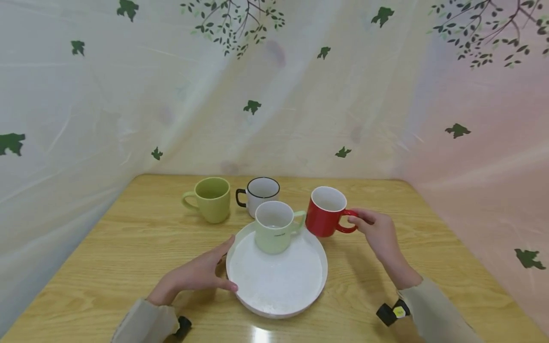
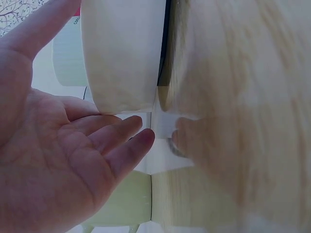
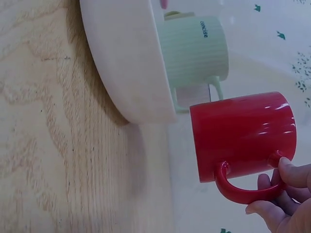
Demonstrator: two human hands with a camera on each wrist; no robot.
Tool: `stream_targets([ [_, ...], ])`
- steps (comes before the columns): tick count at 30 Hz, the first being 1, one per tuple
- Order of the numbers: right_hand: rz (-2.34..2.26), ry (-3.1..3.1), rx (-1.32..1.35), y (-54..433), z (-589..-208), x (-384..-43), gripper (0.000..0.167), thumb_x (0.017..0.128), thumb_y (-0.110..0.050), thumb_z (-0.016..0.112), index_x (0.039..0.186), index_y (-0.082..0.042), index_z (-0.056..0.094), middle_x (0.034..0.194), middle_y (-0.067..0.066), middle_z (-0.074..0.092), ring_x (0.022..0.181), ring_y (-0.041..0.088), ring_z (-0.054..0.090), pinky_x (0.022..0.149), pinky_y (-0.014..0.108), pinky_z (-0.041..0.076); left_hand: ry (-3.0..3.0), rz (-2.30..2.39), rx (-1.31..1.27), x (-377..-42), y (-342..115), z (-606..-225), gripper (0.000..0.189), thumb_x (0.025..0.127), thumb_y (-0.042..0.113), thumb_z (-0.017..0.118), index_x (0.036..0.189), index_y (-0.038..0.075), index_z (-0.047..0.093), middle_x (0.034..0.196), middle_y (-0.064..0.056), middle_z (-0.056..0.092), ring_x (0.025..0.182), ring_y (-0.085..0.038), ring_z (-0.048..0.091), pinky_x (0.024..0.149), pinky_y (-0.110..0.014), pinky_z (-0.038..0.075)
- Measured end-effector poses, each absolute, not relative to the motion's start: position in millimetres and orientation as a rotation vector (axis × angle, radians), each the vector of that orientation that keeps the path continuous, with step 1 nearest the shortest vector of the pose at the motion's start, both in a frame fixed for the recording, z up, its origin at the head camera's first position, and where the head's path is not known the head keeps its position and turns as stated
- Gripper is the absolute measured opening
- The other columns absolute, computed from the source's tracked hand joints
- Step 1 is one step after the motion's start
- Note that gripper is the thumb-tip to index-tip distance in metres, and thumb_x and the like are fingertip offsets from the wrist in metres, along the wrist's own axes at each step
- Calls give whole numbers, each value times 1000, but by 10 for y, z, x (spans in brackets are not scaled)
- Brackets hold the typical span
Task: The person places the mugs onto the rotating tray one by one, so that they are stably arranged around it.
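Observation:
By its handle, my right hand (image 1: 379, 233) holds a red mug (image 1: 324, 214) with a white inside. This mug is upright in the air, beside the tray's back right rim; the right wrist view shows its base (image 3: 197, 143) clear of the table. A round white tray (image 1: 279, 286) lies on the table, and a pale green mug (image 1: 273, 231) stands toward its back, handle to the right. My left hand (image 1: 199, 271) touches the tray's left side with spread fingers. In the left wrist view its fingers (image 2: 124, 150) extend loosely beside the tray wall (image 2: 124, 53).
Behind the tray stand a yellow-green mug (image 1: 213, 200) and a white mug (image 1: 261, 188) with a black rim and handle, partly hidden by the pale green one. All rest on a wooden table (image 1: 128, 247). A leaf-patterned curtain (image 1: 291, 119) encloses the back and sides.

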State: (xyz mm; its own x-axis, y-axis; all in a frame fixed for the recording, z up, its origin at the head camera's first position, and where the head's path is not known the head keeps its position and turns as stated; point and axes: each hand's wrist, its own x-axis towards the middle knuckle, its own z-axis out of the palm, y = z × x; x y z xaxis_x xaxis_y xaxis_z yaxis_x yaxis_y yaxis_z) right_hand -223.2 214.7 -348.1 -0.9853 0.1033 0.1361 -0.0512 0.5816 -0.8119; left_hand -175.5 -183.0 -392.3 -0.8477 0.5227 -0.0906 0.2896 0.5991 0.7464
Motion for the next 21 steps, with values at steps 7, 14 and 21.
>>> stream_targets([
  [7, 1359, -2655, -57, 2141, -3422, -2121, 45, 92, -32, 65, 126, -2, 64, 120, 20, 67, 96, 23, 61, 76, 14, 53, 2539, 1098, 671, -1751, -1844, -3932, 116, 75, 38, 82, 152, -7, 9, 160, -27, 10, 147, -44, 17, 119, -59, 18],
  [14, 1399, -2675, -72, 2110, -3410, -2051, 48, 90, -34, 67, 124, -1, 64, 119, 20, 68, 95, 20, 63, 77, 15, 54, 2546, 1097, 665, -1761, -1875, -3909, 114, 77, 37, 80, 153, -4, 6, 161, -25, 5, 148, -43, 13, 119, -58, 18],
  [21, 1422, -2672, -82, 2074, -3438, -2034, 46, 91, -32, 67, 124, -1, 64, 119, 20, 68, 94, 20, 63, 78, 19, 56, 2528, 1111, 662, -1770, -1881, -3897, 114, 78, 37, 80, 153, -5, 5, 161, -26, 3, 148, -44, 11, 119, -59, 17],
])
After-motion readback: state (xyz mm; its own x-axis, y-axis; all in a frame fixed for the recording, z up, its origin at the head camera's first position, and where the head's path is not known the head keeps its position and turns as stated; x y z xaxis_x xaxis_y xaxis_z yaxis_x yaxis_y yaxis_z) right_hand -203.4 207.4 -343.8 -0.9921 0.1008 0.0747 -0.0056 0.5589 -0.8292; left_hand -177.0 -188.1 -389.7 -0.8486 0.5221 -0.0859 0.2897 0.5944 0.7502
